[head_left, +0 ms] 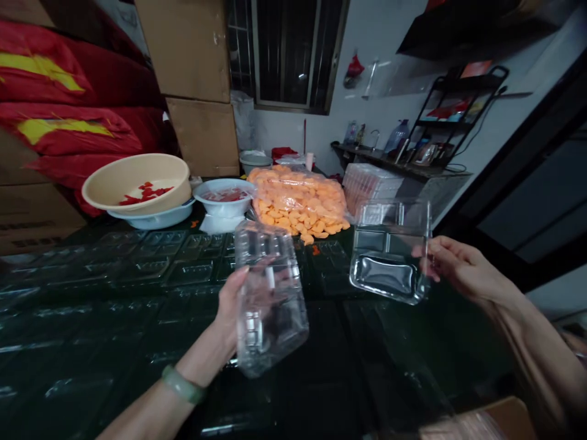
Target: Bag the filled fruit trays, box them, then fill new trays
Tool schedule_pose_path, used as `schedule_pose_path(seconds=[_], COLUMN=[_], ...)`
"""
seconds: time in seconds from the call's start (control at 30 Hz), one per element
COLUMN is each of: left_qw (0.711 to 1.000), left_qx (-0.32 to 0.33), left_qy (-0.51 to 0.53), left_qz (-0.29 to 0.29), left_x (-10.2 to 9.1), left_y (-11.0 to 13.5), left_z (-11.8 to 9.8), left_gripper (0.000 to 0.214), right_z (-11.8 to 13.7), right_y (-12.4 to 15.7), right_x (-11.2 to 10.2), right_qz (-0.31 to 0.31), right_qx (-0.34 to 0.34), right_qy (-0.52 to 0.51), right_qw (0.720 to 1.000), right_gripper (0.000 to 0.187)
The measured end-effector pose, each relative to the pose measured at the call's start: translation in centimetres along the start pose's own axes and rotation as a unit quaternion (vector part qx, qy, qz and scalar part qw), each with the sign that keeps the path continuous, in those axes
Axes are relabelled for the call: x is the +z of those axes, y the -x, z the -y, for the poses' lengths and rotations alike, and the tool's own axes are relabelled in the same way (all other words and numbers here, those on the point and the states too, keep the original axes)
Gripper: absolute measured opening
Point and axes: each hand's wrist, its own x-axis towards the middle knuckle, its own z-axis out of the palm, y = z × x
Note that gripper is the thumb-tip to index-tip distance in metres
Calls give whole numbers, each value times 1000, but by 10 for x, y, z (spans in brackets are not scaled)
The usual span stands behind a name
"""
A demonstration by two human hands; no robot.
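Observation:
My left hand [232, 305], with a green bangle at the wrist, is closed around a stack of clear plastic trays [277, 305], held tilted above the dark table. The fingers show blurred through the plastic. At the right, my right hand [454, 263] pinches the edge of a single clear compartment tray [387, 275], which is held up apart from the stack. Rows of similar clear trays [147, 269] lie across the table to the left, beneath and beyond my left hand.
Behind the hands lies a plastic bag of orange pieces [298, 198], some spilling out. A cream basin [107, 186] with red pieces and a smaller light-blue basin [224, 205] stand to the left. More stacked clear trays [369, 183] stand back right; a cardboard box [509, 415] is at the front edge.

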Motion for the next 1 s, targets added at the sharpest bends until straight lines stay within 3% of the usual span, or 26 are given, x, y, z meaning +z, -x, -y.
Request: schedule_pose_path(seconds=[0.1,0.2,0.33,0.5,0.67,0.77,0.83,0.87,0.9,0.93,1.0], left_qw=[1000,999,997,997,998,999,999,999,999,999,999], left_qx=[-9,-33,-59,-56,-49,-35,-24,-18,-12,-3,20], left_qy=[-2,-15,-31,-34,-32,-20,-19,-19,-20,-19,-12], left_qz=[13,16,31,51,24,2,-14,-24,-33,-38,-26], left_x=[-11,-19,-26,-26,-11,0,7,11,16,21,31], left_y=[-1,-7,-18,-29,-31,-32,-34,-35,-35,-36,-34], left_z=[-8,-8,-2,5,5,10,18,23,29,35,44], left_gripper=[63,74,78,75,68,58,51,49,45,40,28], right_z=[-54,-103,-146,-155,-128,-87,-48,-27,-6,14,46], right_y=[-32,-54,-89,-131,-138,-118,-90,-72,-52,-31,8], right_x=[-44,-61,-55,-24,-8,10,40,61,83,105,145], right_qz=[30,20,1,-19,-81,-143,-140,-114,-33,70,248], right_qx=[105,171,243,300,295,220,140,93,23,-11,-46], right_qy=[-1,26,95,193,257,259,221,190,106,57,37], right_qw=[994,985,965,934,917,930,955,971,994,996,967], right_gripper=[26,22,24,16,20,18,23,25,26,27,25])
